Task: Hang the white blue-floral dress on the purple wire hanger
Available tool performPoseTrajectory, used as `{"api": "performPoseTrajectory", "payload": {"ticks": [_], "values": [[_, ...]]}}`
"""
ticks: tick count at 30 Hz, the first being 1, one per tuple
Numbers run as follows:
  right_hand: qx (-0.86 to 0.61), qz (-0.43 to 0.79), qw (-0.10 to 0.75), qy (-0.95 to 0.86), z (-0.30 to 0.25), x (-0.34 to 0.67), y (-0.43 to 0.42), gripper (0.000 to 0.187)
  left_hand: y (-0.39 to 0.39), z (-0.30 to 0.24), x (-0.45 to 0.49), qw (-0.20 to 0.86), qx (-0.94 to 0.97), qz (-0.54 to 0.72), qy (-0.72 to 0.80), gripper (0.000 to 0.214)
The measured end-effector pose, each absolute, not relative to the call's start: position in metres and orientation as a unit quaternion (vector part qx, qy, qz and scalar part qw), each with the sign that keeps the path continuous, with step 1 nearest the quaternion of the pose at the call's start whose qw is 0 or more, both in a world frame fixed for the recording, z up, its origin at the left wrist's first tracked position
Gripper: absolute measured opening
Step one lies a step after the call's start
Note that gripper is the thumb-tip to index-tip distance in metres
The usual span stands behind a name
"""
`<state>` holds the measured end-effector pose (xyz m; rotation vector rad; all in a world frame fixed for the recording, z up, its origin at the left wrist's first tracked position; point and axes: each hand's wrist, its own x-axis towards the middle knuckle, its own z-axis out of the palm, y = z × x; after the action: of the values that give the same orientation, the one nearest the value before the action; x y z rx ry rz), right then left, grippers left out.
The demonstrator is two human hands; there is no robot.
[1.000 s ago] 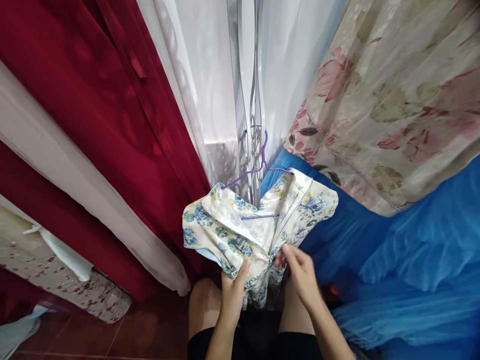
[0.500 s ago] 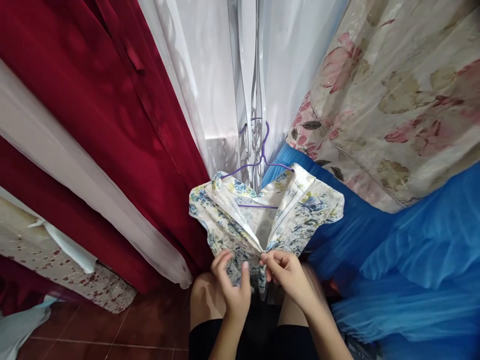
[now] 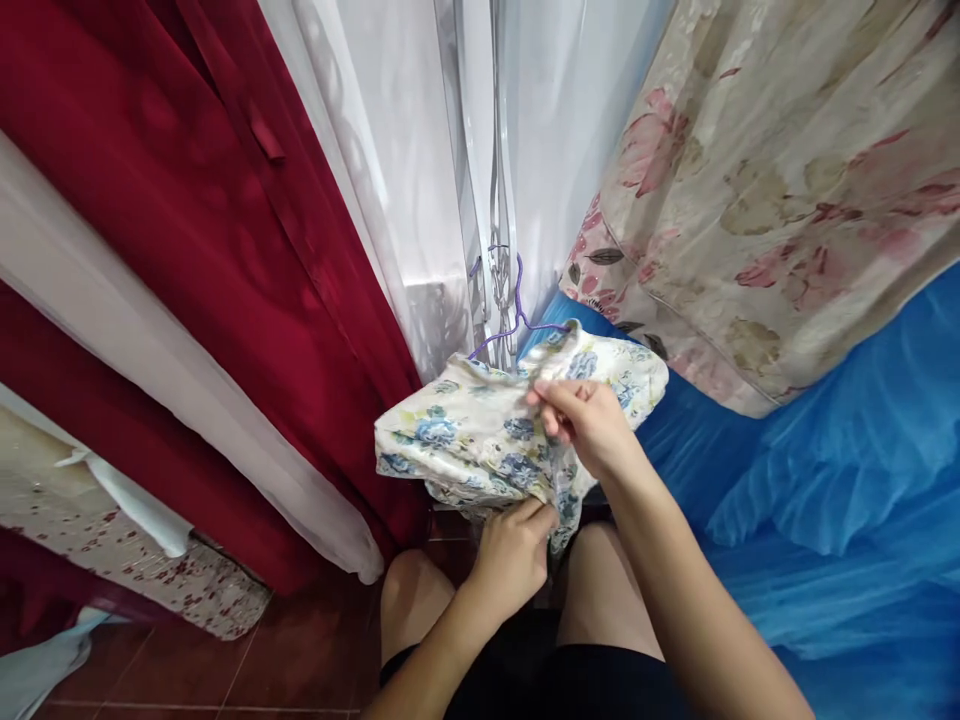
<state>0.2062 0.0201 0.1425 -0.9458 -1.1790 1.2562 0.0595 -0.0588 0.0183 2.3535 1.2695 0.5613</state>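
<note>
A cream shirt with blue and yellow flowers [image 3: 465, 435] hangs on a purple wire hanger [image 3: 517, 310], whose hook catches on the white metal window grille [image 3: 495, 200]. My right hand [image 3: 581, 420] pinches the shirt's fabric near the collar, fingers closed on it. Lower down, my left hand [image 3: 514, 555] grips the bunched front of the shirt from beneath. The shirt's front now looks closed and lies flat toward me. My bare knees show below the shirt.
Dark red curtains [image 3: 172, 230] and a white sheer curtain [image 3: 375, 150] hang at left. A floral cream cloth [image 3: 780, 190] drapes at upper right over blue netting [image 3: 825, 470]. Red tiled floor [image 3: 292, 660] lies at the bottom left, beside a patterned cloth [image 3: 150, 570].
My right hand rose from the shirt's lower front to near the collar. The open front panels came together. My left hand shifted right under the bunched fabric.
</note>
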Motion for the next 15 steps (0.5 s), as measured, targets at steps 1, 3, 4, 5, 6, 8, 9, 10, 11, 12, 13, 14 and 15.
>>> {"api": "performPoseTrajectory", "payload": {"ticks": [1, 3, 4, 5, 6, 8, 9, 10, 11, 12, 13, 14, 15], "values": [[-0.390, 0.525, 0.566, -0.502, 0.153, 0.205, 0.026, 0.040, -0.060, 0.025, 0.059, 0.189, 0.863, 0.157, 0.441, 0.034], [-0.381, 0.511, 0.581, -0.506, 0.166, 0.202, 0.030, 0.038, -0.059, 0.036, 0.056, 0.172, 0.892, 0.097, 0.406, 0.041], [-0.381, 0.508, 0.583, -0.506, 0.168, 0.201, 0.028, 0.036, -0.056, 0.041, 0.053, 0.171, 0.901, 0.087, 0.390, 0.037], [-0.383, 0.509, 0.582, -0.506, 0.167, 0.200, 0.025, 0.034, -0.052, 0.047, 0.049, 0.175, 0.904, 0.096, 0.379, 0.029], [-0.386, 0.510, 0.580, -0.504, 0.164, 0.200, 0.021, 0.033, -0.047, 0.053, 0.045, 0.183, 0.901, 0.124, 0.374, 0.020], [-0.392, 0.510, 0.577, -0.503, 0.157, 0.200, 0.011, 0.031, -0.034, 0.069, 0.037, 0.198, 0.866, 0.243, 0.390, 0.013], [-0.394, 0.508, 0.573, -0.508, 0.154, 0.200, 0.007, 0.031, -0.027, 0.080, 0.034, 0.199, 0.835, 0.320, 0.401, 0.015], [-0.395, 0.505, 0.567, -0.518, 0.152, 0.200, 0.003, 0.032, -0.020, 0.091, 0.032, 0.194, 0.799, 0.395, 0.411, 0.019], [-0.395, 0.501, 0.559, -0.530, 0.151, 0.200, -0.001, 0.032, -0.012, 0.104, 0.031, 0.182, 0.767, 0.455, 0.414, 0.024], [-0.394, 0.495, 0.550, -0.545, 0.151, 0.200, -0.003, 0.033, -0.006, 0.116, 0.031, 0.169, 0.750, 0.494, 0.407, 0.028], [-0.394, 0.487, 0.542, -0.560, 0.152, 0.200, -0.004, 0.034, 0.000, 0.128, 0.033, 0.155, 0.747, 0.512, 0.395, 0.029], [-0.395, 0.476, 0.536, -0.574, 0.152, 0.199, -0.005, 0.035, 0.005, 0.139, 0.035, 0.142, 0.753, 0.518, 0.381, 0.026], [-0.401, 0.461, 0.533, -0.586, 0.153, 0.199, -0.004, 0.036, 0.008, 0.148, 0.038, 0.128, 0.761, 0.519, 0.368, 0.022]]}}
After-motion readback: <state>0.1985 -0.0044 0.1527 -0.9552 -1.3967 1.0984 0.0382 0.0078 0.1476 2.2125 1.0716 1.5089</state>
